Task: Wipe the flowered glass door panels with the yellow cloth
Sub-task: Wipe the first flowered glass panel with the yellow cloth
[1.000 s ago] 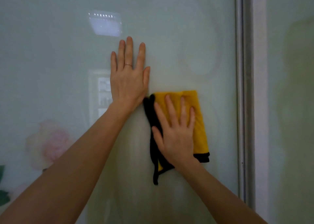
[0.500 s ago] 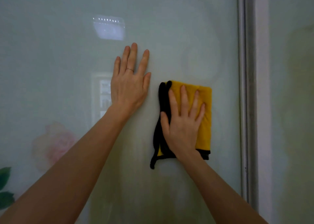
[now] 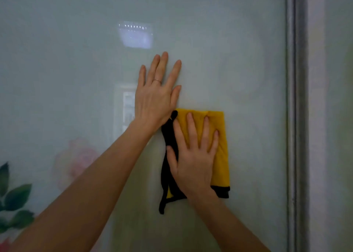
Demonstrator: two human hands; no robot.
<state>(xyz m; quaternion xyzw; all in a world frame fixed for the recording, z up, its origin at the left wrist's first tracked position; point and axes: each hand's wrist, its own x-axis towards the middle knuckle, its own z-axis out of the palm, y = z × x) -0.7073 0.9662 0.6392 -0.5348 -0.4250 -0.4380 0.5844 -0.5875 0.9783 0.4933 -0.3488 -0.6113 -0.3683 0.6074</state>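
The pale glass door panel [image 3: 238, 60] fills the view, with a faint pink flower [image 3: 78, 160] and green leaves [image 3: 15, 198] printed at lower left. My left hand [image 3: 156, 96] lies flat on the glass, fingers straight and pointing up, a ring on one finger. Just below and right of it, my right hand [image 3: 193, 156] presses the folded yellow cloth [image 3: 221, 148] with black edging flat against the panel, fingers spread over it. The heel of my left hand overlaps the cloth's upper left corner.
A grey metal door frame [image 3: 295, 117] runs vertically at the right, with another pale panel [image 3: 340, 117] beyond it. A bright rectangular reflection [image 3: 135, 34] shows on the glass above my left hand.
My right hand slid the cloth to the right and up, then back left and down beside my left hand. My left hand stays flat on the glass.
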